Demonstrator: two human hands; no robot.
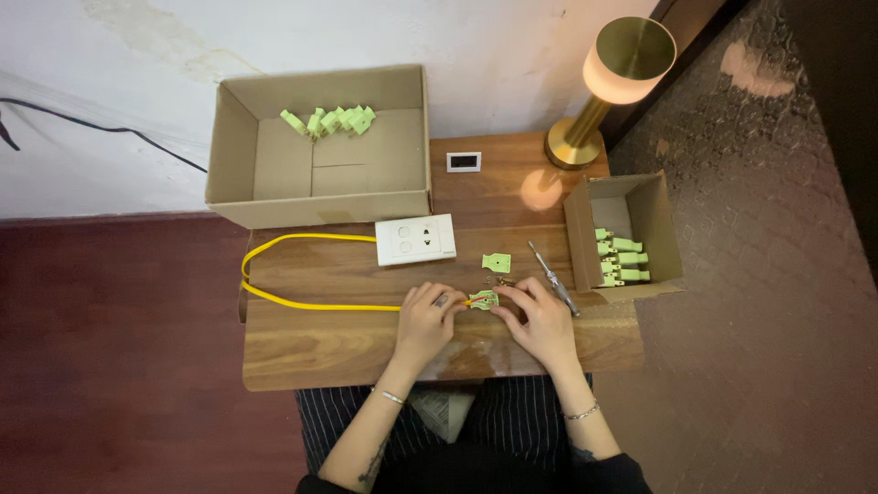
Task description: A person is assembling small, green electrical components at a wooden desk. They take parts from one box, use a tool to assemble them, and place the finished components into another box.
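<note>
Left hand (426, 314) and right hand (540, 316) meet over a green plug half (482, 298) lying on the worktop (347, 352). The grip of each hand pinches it, the left also pressing the yellow cable (293, 300) end into it. The step appears to be seating the wires; the next move probably calls for the loose green cover (496, 263) and the screwdriver (552, 277), both just beyond the fingers. Around: white socket block (415, 240), large carton (320, 146) and small carton (626, 236) of green plugs, brass lamp (611, 87). Nothing blocks the reach.

Green plug part (482, 298) half hidden under fingers (506, 306); screws (499, 279) too small.
</note>
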